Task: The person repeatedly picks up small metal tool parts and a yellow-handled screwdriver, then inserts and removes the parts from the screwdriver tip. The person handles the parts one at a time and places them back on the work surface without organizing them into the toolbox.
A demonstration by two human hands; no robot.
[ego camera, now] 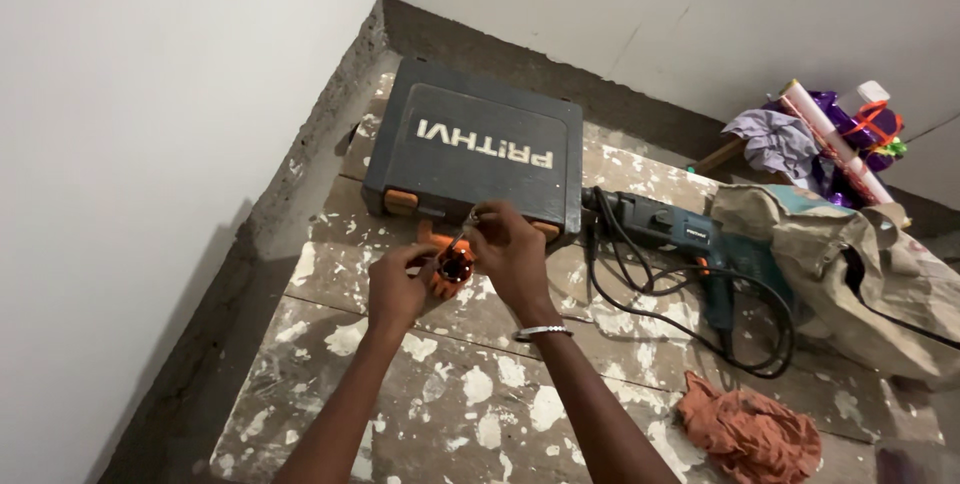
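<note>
— Orange hole saw (452, 269): where is it?
— Gripped in the left hand (395, 289), just before the tool case (475, 149).
— And the right hand (510, 254)?
— Fingers pinch a thin tool (470, 219) above the saw.

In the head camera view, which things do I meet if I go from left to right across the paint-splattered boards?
Left hand → small orange part held in the left hand → right hand → green power drill with its black cord → beige sack. The dark tool case overlaps both hands, so I omit it.
</note>
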